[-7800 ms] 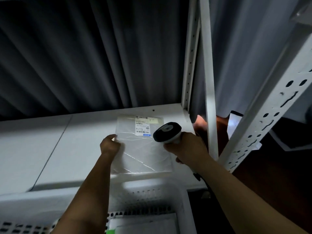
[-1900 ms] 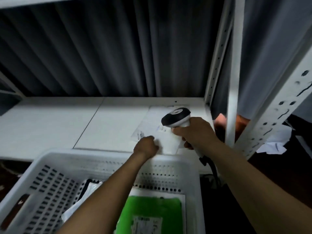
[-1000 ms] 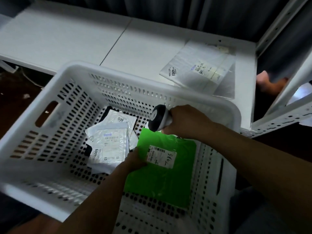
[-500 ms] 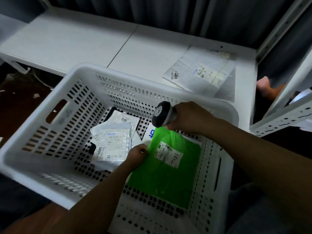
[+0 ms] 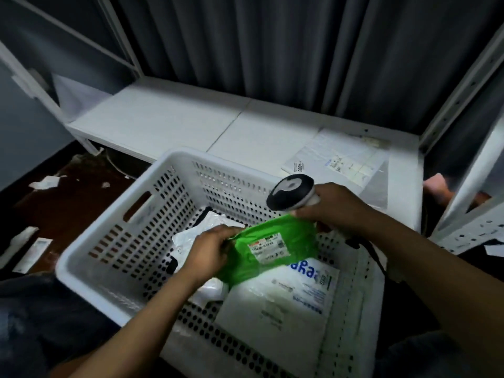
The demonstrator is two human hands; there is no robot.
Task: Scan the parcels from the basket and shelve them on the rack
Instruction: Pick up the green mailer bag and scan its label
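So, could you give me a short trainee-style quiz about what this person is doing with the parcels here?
1. Which hand holds the scanner? A. left hand B. right hand C. neither
2. True or false: the left hand is empty.
3. Fill in: in the basket, below the green parcel, lies a white parcel with ___ lettering.
Key: 1. B. 2. False; it grips the green parcel. 3. Blue.
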